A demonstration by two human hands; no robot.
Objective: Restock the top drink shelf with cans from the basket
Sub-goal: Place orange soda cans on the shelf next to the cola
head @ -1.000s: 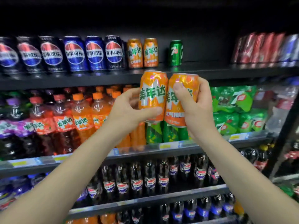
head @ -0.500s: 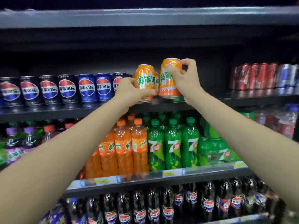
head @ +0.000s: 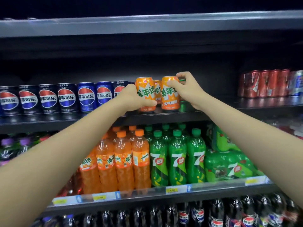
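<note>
Two orange Mirinda cans stand side by side on the top drink shelf [head: 164, 116], near its front edge. My left hand [head: 132, 99] grips the left orange can [head: 145, 90] from its left side, thumb across the lower front. My right hand [head: 188, 89] holds the right orange can [head: 169, 95] from the right, fingers curled over its top rim. Another orange can [head: 157, 90] shows between them, further back. A green can [head: 182, 79] is mostly hidden behind my right hand. No basket is in view.
A row of blue and black Pepsi cans [head: 65, 97] fills the shelf to the left. Red cola cans [head: 265, 83] stand at the far right. Between the orange cans and the red ones the shelf is dark. Orange and green bottles [head: 147, 158] stand on the shelf below.
Both hands carried the two orange cans up from the bottle shelf level and forward to the top shelf, and the cans now sit down on it in front of the earlier ones.
</note>
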